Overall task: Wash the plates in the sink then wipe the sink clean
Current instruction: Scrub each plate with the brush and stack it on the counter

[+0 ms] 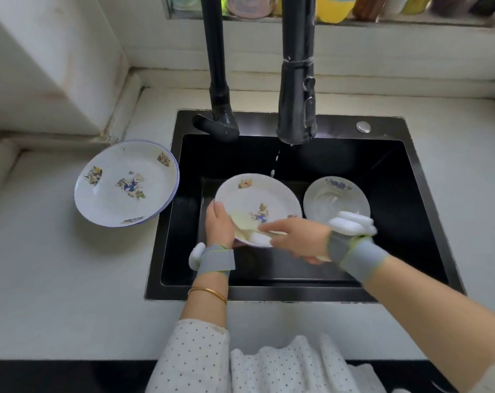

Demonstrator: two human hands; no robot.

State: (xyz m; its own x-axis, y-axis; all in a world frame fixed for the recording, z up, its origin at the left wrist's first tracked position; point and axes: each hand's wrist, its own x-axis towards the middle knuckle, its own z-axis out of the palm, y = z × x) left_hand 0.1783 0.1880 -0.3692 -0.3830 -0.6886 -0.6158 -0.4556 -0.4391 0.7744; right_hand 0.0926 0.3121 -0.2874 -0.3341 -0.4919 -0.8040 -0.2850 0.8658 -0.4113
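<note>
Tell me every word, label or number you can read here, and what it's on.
No text can be read anywhere.
Stack on the counter: cartoon pictures only, no words.
Held plate: cartoon pictures only.
Flowered plate: blue flowers, no words.
Cloth: plain.
Bottles on the sill: any labels are too blurred to read.
Faucet: no marking visible.

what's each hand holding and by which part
The left hand grips the plate by its near left rim. The right hand presses a pale cloth onto the plate; its grip is blurred.
</note>
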